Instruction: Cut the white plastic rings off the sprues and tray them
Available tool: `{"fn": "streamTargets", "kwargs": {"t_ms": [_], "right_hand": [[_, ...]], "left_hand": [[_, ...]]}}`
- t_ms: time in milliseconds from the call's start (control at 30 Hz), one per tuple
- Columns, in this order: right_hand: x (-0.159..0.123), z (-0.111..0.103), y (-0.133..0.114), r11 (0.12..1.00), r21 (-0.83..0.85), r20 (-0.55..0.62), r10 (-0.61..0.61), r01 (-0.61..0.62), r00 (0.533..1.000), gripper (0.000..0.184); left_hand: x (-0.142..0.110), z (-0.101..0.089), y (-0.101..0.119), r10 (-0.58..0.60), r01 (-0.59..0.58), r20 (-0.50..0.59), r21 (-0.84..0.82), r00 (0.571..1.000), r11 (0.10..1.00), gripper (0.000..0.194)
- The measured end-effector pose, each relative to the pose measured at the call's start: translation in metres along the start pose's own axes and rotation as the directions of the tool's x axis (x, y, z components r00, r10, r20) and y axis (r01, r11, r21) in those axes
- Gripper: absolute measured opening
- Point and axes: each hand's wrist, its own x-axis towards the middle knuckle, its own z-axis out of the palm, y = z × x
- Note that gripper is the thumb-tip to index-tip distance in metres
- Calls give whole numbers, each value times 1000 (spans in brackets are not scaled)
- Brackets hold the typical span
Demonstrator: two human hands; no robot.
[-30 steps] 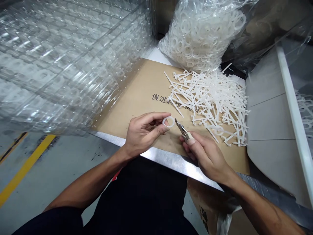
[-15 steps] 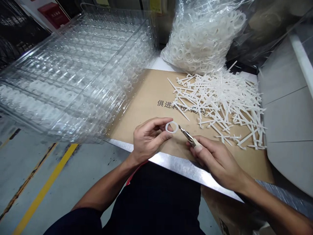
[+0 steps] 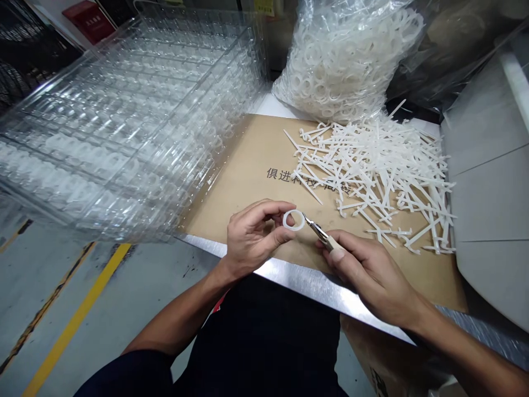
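Between thumb and fingers, my left hand (image 3: 257,234) pinches a translucent white plastic ring (image 3: 285,220) above the cardboard near the table's front edge. My right hand (image 3: 367,270) is closed round the handles of a pair of nippers (image 3: 317,229). The metal tips of the nippers meet the ring's right rim; whether they bite into it is too small to tell. Behind and right of my hands lies a loose heap of white plastic sprue sticks (image 3: 380,171).
A clear plastic bag (image 3: 343,66) full of white rings stands at the back. Stacked clear trays (image 3: 136,127) with white parts fill the left. Brown cardboard (image 3: 231,182) covers the table, whose metal edge (image 3: 306,284) faces me. A grey-white panel (image 3: 491,220) stands right.
The ring has shifted slightly right and tilted in my left hand. The gap between it and the tips of the nippers has closed.
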Motion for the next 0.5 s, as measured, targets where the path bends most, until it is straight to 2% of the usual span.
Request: {"fn": "streamTargets", "kwargs": {"t_ms": [500], "right_hand": [[-1,-1,0,1000,-4,25,3,-3,1000,29]], "left_hand": [[0,-1,3,56,-58,54,31,997,998,34]]}}
